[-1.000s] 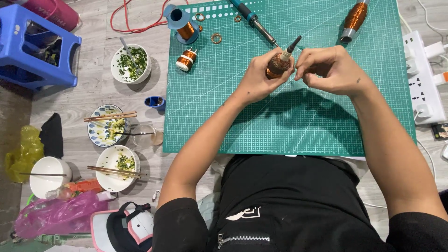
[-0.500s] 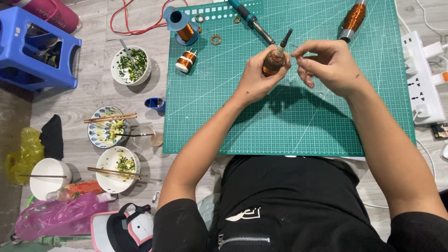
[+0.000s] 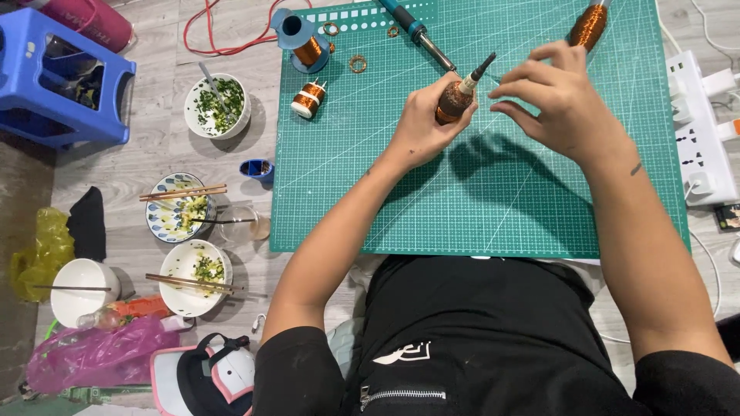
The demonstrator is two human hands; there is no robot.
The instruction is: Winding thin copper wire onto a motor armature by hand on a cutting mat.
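My left hand (image 3: 422,122) grips a copper-wound coil on a spindle (image 3: 456,97), its dark tip pointing up and to the right. My right hand (image 3: 556,96) is just to the right of it, fingers pinched as if on a thin wire that is too fine to see. Both hands hover over the upper part of a green cutting mat (image 3: 385,177). A soldering iron with a teal handle (image 3: 416,32) lies on the mat just beyond my left hand. A large copper wire spool (image 3: 589,25) stands beyond my right hand.
A blue spool holder (image 3: 297,32), a small copper coil (image 3: 308,98) and small copper rings (image 3: 358,63) sit at the mat's upper left. Bowls with chopsticks (image 3: 179,206), a blue stool (image 3: 58,77) and bags lie at left. A white power strip (image 3: 697,131) lies at right.
Both hands have shifted slightly up and away with the coil. My right hand has moved a little apart from the coil's tip, fingers still pinched.
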